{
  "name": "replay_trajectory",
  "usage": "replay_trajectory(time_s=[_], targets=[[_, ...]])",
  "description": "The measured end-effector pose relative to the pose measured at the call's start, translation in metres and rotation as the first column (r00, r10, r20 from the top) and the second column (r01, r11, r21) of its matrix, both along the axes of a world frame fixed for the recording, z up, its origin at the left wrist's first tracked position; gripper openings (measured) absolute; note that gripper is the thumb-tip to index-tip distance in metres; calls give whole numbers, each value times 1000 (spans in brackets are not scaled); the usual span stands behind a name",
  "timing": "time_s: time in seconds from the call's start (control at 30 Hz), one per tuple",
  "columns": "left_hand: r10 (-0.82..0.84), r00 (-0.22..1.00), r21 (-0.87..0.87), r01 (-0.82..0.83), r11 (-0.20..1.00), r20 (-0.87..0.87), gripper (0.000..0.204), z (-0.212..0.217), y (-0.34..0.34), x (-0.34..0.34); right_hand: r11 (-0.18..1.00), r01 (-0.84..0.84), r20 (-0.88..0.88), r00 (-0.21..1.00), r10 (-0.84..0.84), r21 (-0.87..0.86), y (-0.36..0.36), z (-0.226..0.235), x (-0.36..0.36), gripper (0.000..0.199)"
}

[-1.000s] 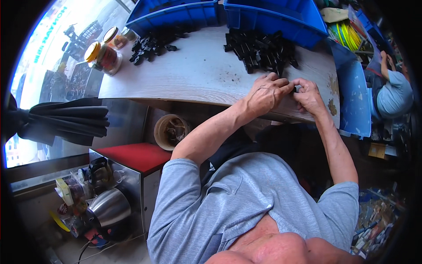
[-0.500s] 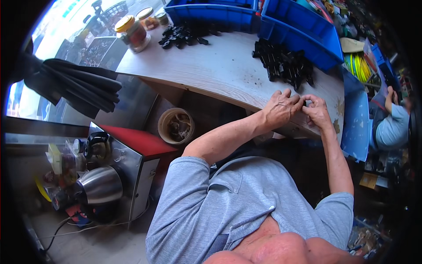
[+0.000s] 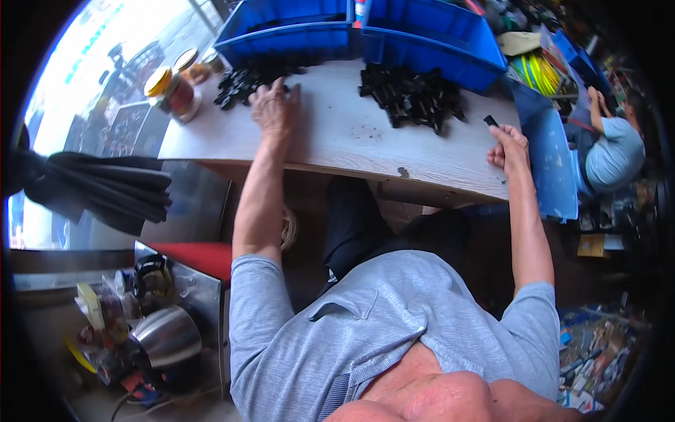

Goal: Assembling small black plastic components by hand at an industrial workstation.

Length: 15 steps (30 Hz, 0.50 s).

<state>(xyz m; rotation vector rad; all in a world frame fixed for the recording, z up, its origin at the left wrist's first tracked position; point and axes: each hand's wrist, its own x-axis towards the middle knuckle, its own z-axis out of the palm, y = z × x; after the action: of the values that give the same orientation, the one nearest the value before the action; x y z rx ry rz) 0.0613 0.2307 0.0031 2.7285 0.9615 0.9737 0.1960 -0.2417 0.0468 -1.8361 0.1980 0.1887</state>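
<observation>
My left hand (image 3: pixel 274 111) reaches over the white tabletop (image 3: pixel 316 133) with its fingers apart at the near edge of a heap of small black plastic parts (image 3: pixel 239 81). No part shows in that hand. Toward the table's right end, my right hand (image 3: pixel 510 146) pinches a small black plastic piece (image 3: pixel 491 121), which sticks up past the fingertips. Between the hands lies a second heap of longer black plastic pieces (image 3: pixel 408 98), closer to the right hand. The exact kind of these parts is too small to make out.
Two blue bins (image 3: pixel 281 39) stand along the back of the table, and a blue tub (image 3: pixel 552 162) is at its right end. Lidded jars (image 3: pixel 171 95) stand at the back left. A steel kettle (image 3: pixel 167 336) sits lower left. Another person (image 3: pixel 615 151) works at far right.
My hands, together at the table's front edge before, have parted. The left moved left to the far heap; the right now holds a black piece up at the right. The view has shifted.
</observation>
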Motion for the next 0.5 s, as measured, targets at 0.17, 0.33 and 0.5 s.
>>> replay_trajectory(time_s=[0.17,0.33,0.5], targets=[[-9,999,-11,9,1000,-33,36,-6,13,9,979,190,28,981,-193,76,-4,5,10,38],[-132,991,75,129,989,31,20,-17,13,6,1000,-12,-81,997,10,-20,36,0,8,39],[-191,981,29,189,981,45,15,-18,10,3,988,-108,-90,991,99,-106,67,-5,14,35]])
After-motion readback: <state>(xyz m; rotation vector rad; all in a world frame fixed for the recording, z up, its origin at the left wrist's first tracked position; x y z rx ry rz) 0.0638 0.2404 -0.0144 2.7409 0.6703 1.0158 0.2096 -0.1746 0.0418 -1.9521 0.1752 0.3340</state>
